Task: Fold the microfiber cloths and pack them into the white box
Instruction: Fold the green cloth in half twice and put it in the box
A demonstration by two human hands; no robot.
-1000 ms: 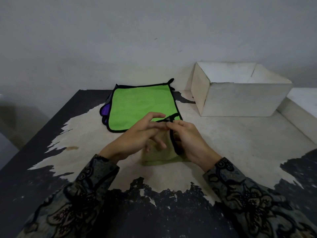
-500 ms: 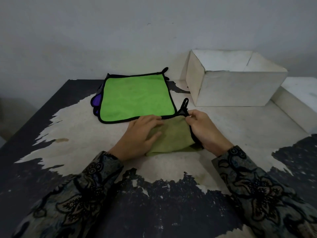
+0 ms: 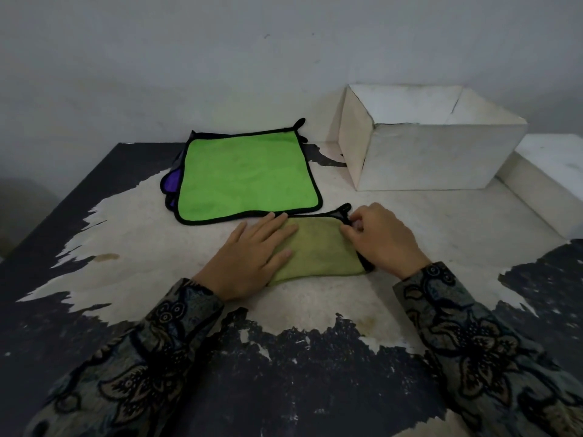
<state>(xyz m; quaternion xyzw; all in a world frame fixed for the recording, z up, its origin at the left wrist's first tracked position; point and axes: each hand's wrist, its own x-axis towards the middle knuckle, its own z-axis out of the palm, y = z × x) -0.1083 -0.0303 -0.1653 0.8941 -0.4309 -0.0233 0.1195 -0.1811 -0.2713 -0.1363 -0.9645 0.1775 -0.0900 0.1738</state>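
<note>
The folded cloth now lies flat; left hand presses it open-palmed, right hand pinches its edge; boxing follows.

Worn black-and-pale table carries flat green cloth on purple cloth, folded olive cloth, white box.

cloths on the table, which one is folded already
The olive cloth under both hands, nearest the person. The bright green cloth behind it lies spread flat, over a purple cloth.
</note>
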